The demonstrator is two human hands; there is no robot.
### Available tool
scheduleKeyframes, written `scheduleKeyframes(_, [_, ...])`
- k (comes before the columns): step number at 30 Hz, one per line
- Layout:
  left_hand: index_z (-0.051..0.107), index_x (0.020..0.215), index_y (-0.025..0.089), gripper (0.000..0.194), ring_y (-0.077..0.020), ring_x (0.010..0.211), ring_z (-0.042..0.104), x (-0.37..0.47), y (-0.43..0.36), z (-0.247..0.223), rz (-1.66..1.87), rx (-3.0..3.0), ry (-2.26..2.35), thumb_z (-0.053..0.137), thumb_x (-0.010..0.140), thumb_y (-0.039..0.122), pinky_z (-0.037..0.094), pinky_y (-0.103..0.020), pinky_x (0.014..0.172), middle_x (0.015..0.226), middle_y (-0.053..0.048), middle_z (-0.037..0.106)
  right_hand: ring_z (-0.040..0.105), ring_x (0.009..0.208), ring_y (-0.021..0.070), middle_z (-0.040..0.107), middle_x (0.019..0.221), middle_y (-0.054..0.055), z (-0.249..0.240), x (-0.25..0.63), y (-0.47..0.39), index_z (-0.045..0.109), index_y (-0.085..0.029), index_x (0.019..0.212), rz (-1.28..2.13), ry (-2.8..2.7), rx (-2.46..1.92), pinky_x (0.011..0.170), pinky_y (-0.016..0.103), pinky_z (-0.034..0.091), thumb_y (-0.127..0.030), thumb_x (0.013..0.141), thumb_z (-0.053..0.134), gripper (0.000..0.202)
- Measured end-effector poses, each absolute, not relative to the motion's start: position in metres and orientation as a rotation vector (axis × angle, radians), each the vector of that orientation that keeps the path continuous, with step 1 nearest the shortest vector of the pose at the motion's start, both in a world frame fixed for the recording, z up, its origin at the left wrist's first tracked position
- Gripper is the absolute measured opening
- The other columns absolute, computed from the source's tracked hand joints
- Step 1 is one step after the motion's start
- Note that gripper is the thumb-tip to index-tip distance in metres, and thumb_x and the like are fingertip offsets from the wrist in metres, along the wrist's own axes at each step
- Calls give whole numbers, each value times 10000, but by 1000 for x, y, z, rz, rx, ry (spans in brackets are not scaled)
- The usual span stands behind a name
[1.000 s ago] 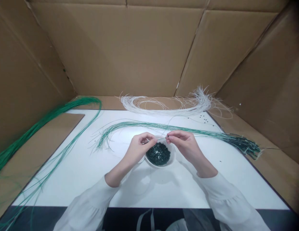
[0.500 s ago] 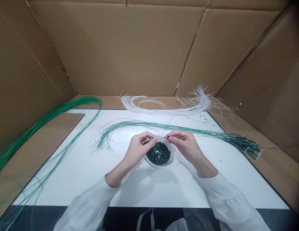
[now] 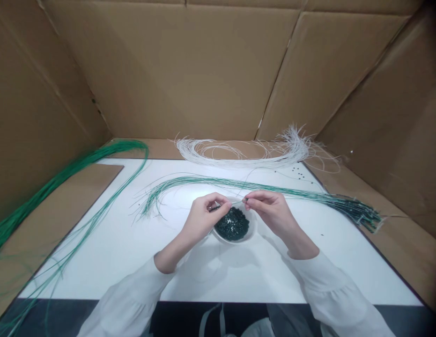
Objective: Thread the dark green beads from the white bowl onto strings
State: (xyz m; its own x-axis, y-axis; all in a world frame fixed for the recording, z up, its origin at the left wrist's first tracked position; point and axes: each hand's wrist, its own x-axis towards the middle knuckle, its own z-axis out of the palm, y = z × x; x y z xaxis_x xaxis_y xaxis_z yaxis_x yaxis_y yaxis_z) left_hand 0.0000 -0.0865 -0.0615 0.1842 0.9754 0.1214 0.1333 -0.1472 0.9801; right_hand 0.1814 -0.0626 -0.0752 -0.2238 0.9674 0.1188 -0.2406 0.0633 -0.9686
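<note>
A white bowl (image 3: pixel 253 229) full of small dark green beads (image 3: pixel 232 224) stands on the white board in front of me. Over its left rim, my left hand (image 3: pixel 207 213) pinches a thin thread (image 3: pixel 236 202) between thumb and forefinger. My right hand (image 3: pixel 269 206) is closed at the thread's other side, above the bowl's right rim, with a tiny dark bead (image 3: pixel 245 200) at its fingertips. The thread spans the short gap between both hands. Just behind the hands lies a bundle of green strands (image 3: pixel 203 180), its right end strung with dark beads (image 3: pixel 354 210).
A coil of white strands (image 3: pixel 239 161) lies at the back. Loose green strands (image 3: pixel 73 171) run along the left side. Several stray beads (image 3: pixel 298 173) dot the board's back right. Cardboard walls (image 3: pixel 182 70) enclose the back and both sides of the white board (image 3: pixel 133 262).
My right hand has shifted very slightly to the right, widening the gap between my fingertips a little. Both hands keep their pinch; the bowl and strands stay put.
</note>
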Motion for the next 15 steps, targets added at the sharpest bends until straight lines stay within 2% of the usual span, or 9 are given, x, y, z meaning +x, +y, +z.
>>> scheduleKeyframes(15, [598,729,130,175,-72,581,436,-1,-87,-64,1086,1518,1164,566,746,302,344,-187,571,703,-6,580,563,583,126,640,615,10,-77,184,-62,708,-199,725,1346,-1319,-870,600,264,442,-202,636,726,91])
